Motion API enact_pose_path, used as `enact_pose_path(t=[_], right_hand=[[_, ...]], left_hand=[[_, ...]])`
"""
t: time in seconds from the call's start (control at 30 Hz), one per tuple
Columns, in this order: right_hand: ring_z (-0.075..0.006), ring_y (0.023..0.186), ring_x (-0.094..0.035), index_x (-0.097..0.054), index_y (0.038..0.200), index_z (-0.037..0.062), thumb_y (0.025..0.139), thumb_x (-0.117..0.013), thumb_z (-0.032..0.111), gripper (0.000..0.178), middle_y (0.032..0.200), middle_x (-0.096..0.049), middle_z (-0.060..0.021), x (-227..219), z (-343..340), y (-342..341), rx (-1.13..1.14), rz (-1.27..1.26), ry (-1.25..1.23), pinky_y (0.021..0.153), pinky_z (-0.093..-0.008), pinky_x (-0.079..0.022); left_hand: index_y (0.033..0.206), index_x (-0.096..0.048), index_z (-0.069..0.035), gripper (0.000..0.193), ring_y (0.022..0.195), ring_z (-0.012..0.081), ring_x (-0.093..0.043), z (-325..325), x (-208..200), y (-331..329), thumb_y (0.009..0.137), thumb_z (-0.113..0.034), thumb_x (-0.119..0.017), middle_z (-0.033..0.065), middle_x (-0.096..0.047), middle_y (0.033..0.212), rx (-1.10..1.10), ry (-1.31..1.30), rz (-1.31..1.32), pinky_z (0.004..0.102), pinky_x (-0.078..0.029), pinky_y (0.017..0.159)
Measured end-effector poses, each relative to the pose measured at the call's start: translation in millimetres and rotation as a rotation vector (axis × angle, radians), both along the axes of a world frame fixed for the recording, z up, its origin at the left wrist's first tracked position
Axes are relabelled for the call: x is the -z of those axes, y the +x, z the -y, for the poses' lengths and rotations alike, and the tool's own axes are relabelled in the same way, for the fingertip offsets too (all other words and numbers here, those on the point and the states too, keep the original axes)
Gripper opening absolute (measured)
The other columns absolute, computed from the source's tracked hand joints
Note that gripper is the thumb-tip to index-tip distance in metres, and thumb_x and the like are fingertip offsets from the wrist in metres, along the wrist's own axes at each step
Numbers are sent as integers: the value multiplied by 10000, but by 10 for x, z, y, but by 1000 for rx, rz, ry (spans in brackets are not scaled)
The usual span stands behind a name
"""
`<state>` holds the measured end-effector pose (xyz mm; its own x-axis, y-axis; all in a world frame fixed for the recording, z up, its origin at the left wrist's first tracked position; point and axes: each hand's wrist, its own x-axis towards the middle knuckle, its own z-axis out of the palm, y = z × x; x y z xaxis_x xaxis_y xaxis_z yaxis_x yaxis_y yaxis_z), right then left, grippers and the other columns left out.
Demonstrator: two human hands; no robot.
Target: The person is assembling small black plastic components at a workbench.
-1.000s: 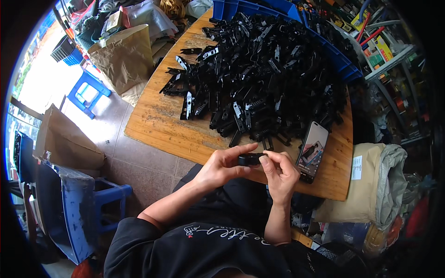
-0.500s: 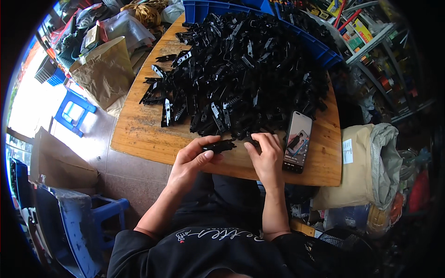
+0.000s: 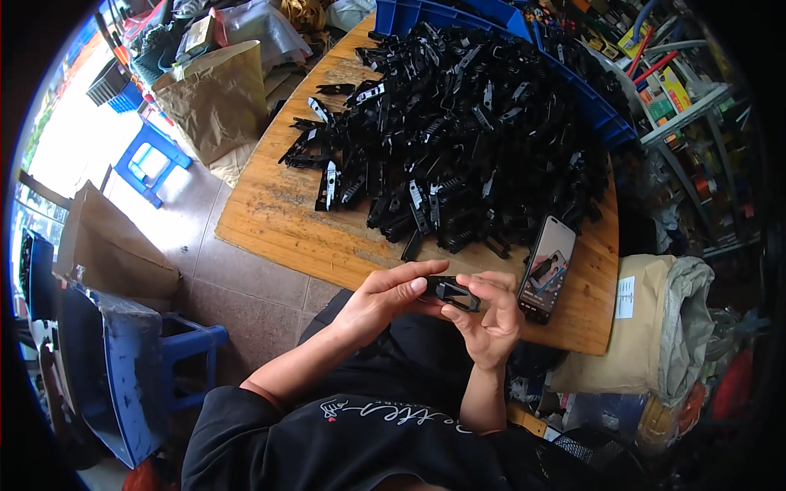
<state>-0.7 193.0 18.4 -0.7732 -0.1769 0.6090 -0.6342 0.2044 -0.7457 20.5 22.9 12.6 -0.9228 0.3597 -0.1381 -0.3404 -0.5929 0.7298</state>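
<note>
A small, elongated black plastic part [image 3: 455, 295] is held between my two hands above the table's near edge. At its left end, the thumb and fingers of my left hand [image 3: 385, 296] are closed on it. My right hand [image 3: 490, 317] pinches the other end with thumb and fingertips. An oblong opening shows in the part's side; the fingers cover both its ends. Just beyond my hands lies a large heap of similar black parts [image 3: 458, 139], some with silvery-grey faces. To the right of my right hand, a phone [image 3: 547, 266] lies on the table with a picture lit on its screen.
The wooden table [image 3: 270, 221] has a curved edge. Blue plastic bins [image 3: 602, 123] stand behind the heap. Left are a blue stool [image 3: 151, 164], brown paper bags [image 3: 217, 98] and a cardboard box [image 3: 115, 245]. A beige sack [image 3: 606, 319] stands at right, below crowded shelves [image 3: 688, 110].
My hands have come together and nearer to me. My right hand has left the heap's edge and now grips the part with my left. The whole view has shifted slightly.
</note>
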Motion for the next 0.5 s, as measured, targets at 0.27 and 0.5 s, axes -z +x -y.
enact_pose_path(t=[0.27,0.5], right_hand=[[-209,881,-544,-577,974,59,651,-770,142,385,976,-624,-88,72,17,5,11,-56,164,766,-315,-469],[-157,837,-565,-549,1026,-22,836,-618,200,300,986,-540,-101,98,58,148,-302,613,-141,741,-250,-454]], left_hand=[[1256,-424,7,395,910,144,-569,-1,-100,9,896,-130,-511,82,-567,1035,-68,-286,-164,267,-460,835],[1122,-487,-10,371,759,133,-570,62,44,56,782,-68,-626,77,-576,882,-232,-195,-60,243,-477,665]])
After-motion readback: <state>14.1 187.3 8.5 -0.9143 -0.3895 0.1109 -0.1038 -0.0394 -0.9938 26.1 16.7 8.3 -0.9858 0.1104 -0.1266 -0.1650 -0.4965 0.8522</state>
